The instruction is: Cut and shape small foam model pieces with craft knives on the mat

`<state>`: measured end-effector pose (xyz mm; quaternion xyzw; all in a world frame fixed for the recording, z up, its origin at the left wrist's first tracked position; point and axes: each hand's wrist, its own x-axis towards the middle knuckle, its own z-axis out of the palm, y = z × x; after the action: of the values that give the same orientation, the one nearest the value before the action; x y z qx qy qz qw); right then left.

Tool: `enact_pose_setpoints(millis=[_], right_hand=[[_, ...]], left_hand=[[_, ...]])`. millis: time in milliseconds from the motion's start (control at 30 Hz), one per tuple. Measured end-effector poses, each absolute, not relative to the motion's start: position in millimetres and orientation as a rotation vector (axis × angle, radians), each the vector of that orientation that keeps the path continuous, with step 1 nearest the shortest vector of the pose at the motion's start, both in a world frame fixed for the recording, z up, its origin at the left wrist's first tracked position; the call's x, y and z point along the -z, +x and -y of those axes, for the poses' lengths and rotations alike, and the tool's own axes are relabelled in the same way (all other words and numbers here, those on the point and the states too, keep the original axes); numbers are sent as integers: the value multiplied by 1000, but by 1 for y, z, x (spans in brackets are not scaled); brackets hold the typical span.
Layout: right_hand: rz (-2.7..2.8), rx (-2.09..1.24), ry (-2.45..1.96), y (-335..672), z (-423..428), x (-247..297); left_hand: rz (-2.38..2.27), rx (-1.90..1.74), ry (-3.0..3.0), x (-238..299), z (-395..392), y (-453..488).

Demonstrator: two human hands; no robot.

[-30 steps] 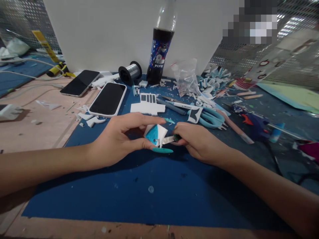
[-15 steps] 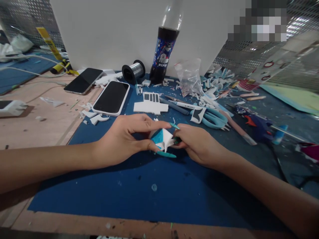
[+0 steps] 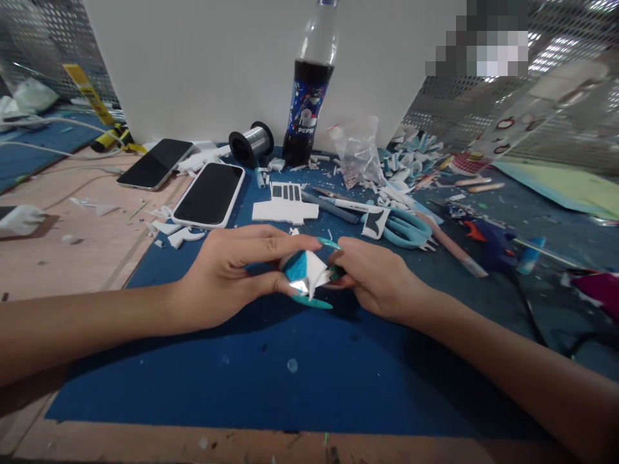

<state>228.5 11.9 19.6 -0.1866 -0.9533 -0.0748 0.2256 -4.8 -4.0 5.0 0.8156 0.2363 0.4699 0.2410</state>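
Between thumb and fingers, my left hand (image 3: 236, 270) pinches a small white and blue piece (image 3: 315, 269) with angular faces, low over the blue mat (image 3: 242, 380). My right hand (image 3: 382, 277) is curled closed against the right side of that piece. What its fingers grip is mostly hidden; only something small and dark shows there. A bright, flat metallic sliver (image 3: 300, 286) glints at the lower left of the piece, near my left thumb. Just beyond my hands lie a white cutout with dark bars (image 3: 285, 211) and a white tag with a dark shape (image 3: 376, 223).
Blue-handled scissors (image 3: 409, 229) and a pen (image 3: 351, 202) lie beyond my right hand. Two phones (image 3: 209, 195), a wire spool (image 3: 251, 144) and a Pepsi bottle (image 3: 304, 116) stand or lie further back. At right are a glue gun (image 3: 498, 245) and foam scraps (image 3: 413, 161).
The view has shifted slightly, so everything sits a little further left. Both hands keep their hold around the piece; the metallic sliver now shines brightly at its lower left.
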Motion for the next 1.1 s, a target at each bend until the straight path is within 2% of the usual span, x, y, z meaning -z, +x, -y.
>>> enact_pose_setpoints(millis=[767,1100], right_hand=[[2544,4,-525,227,-7,-12],[2482,27,-499,225,-5,-13]], left_hand=[[-635,-1195,2376,-2,4,-6],[-645,-1211,2373,-6,5,-6]])
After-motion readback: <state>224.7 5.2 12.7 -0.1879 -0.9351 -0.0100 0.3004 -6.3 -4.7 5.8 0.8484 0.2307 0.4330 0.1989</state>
